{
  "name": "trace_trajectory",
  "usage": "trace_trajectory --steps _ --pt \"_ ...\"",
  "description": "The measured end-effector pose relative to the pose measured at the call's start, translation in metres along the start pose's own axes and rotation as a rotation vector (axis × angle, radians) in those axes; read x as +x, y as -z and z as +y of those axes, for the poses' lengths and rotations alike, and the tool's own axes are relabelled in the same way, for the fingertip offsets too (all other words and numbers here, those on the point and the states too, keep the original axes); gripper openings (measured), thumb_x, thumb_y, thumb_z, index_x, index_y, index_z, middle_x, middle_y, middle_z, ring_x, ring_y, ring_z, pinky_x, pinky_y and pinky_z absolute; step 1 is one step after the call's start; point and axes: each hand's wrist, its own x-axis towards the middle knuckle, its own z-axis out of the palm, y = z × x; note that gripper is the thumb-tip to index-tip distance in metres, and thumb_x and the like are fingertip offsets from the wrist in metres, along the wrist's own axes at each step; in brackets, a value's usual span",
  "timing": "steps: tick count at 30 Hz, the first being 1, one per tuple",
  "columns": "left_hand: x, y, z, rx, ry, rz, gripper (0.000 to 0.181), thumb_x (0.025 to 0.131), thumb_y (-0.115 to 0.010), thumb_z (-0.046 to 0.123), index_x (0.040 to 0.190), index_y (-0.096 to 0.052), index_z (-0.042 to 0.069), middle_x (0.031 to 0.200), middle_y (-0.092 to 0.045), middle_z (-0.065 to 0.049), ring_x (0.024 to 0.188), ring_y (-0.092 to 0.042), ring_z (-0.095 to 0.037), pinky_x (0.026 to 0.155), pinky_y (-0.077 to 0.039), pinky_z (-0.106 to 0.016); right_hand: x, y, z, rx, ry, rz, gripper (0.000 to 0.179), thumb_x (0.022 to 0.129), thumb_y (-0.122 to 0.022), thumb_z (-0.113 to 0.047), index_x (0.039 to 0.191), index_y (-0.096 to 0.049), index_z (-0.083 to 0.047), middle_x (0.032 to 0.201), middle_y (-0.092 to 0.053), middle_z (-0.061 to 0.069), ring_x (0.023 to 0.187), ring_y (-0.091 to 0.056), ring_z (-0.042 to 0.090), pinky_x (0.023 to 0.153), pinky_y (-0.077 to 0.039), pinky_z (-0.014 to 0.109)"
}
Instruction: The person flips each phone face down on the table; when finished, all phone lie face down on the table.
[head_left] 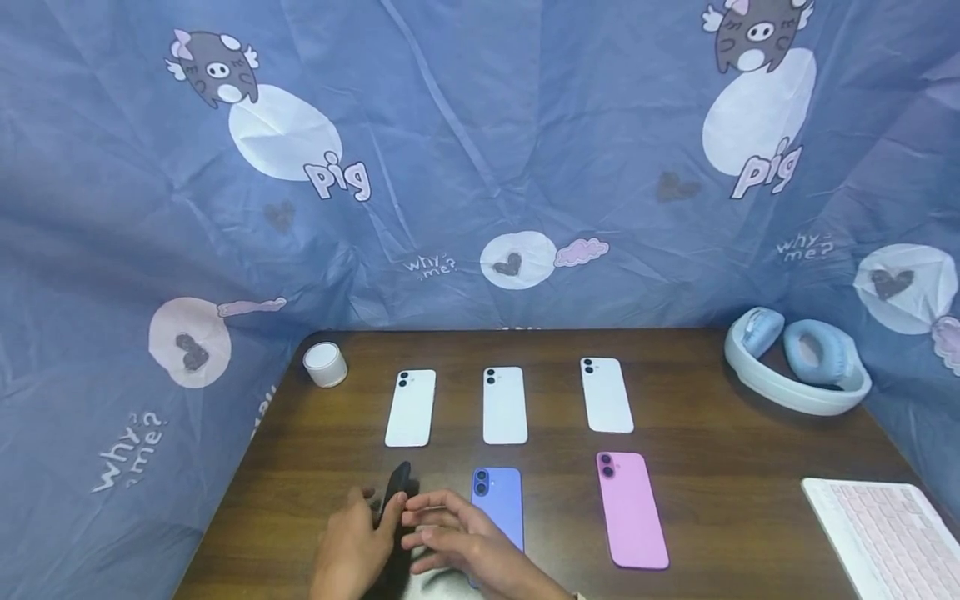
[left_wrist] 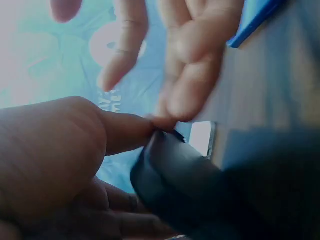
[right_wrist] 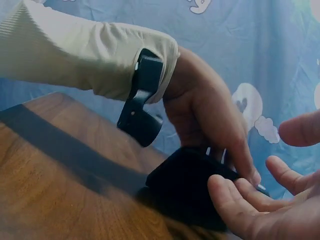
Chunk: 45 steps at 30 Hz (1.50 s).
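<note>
My left hand (head_left: 352,542) grips a black phone (head_left: 397,482) by its edges, thumb on one side and fingers on the other. The phone is tilted up off the wooden table, its dark face seen at a slant in the left wrist view. My right hand (head_left: 480,542) is close beside it with spread, loosely bent fingers. In the right wrist view its fingertips (right_wrist: 216,184) overlap the phone's edge; whether they touch is unclear. A blue phone (head_left: 501,500) lies partly behind my right hand. The pink phone (head_left: 633,512) lies farther right.
Behind lie three white phones, left (head_left: 411,408), middle (head_left: 505,406) and right (head_left: 607,396). A white roll (head_left: 326,365) stands back left. Headphones (head_left: 798,387) lie back right, a white keyboard (head_left: 885,533) front right. A blue patterned curtain (head_left: 450,167) hangs behind the table.
</note>
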Motion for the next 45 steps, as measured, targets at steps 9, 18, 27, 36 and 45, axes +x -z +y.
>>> trace_trajectory --steps 9,18,27,36,45 --pt "0.000 0.004 -0.001 -0.071 -0.081 0.167 0.022 0.101 -0.058 0.013 0.106 -0.063 -0.007 0.086 -0.070 -0.020 0.075 -0.069 -0.035 0.064 -0.051 -0.051 0.003 0.003 0.014 -0.024 -0.124 0.037 0.043 0.103 -0.055 -0.014 0.140 -0.042 0.003 0.137 -0.047 0.022 0.117 -0.059 0.035 0.094 -0.051 0.047" --pt "0.002 -0.003 -0.014 -0.027 -0.081 0.217 0.020 0.095 -0.061 0.003 0.106 -0.065 -0.013 0.096 -0.065 -0.028 0.090 -0.064 -0.047 0.078 -0.048 -0.058 0.002 0.004 0.016 -0.050 -0.146 0.047 0.043 0.104 -0.054 -0.017 0.141 -0.043 0.002 0.138 -0.048 0.021 0.118 -0.058 0.032 0.093 -0.052 0.047" --pt "0.002 -0.008 -0.017 0.047 -0.053 0.193 0.029 0.094 -0.063 0.007 0.109 -0.066 -0.017 0.096 -0.058 -0.027 0.090 -0.055 -0.044 0.079 -0.041 -0.056 0.001 0.003 0.012 -0.069 -0.150 0.053 0.041 0.104 -0.055 -0.016 0.140 -0.046 0.000 0.140 -0.047 0.022 0.122 -0.056 0.033 0.095 -0.051 0.045" --pt "0.004 -0.009 -0.013 0.159 0.011 0.110 0.030 0.096 -0.061 0.012 0.087 -0.068 -0.015 0.084 -0.051 -0.021 0.080 -0.049 -0.037 0.072 -0.037 -0.049 0.001 0.003 0.010 -0.169 -0.131 0.084 0.038 0.103 -0.054 -0.017 0.139 -0.049 -0.005 0.144 -0.046 0.018 0.127 -0.052 0.035 0.097 -0.050 0.045" --pt "0.002 -0.011 -0.010 0.178 -0.021 0.121 0.028 0.096 -0.061 0.013 0.086 -0.068 -0.012 0.082 -0.050 -0.021 0.079 -0.048 -0.038 0.074 -0.035 -0.051 -0.001 0.004 0.008 -0.259 -0.165 0.067 0.040 0.104 -0.056 -0.027 0.140 -0.049 -0.011 0.141 -0.049 0.012 0.123 -0.056 0.030 0.098 -0.049 0.045"
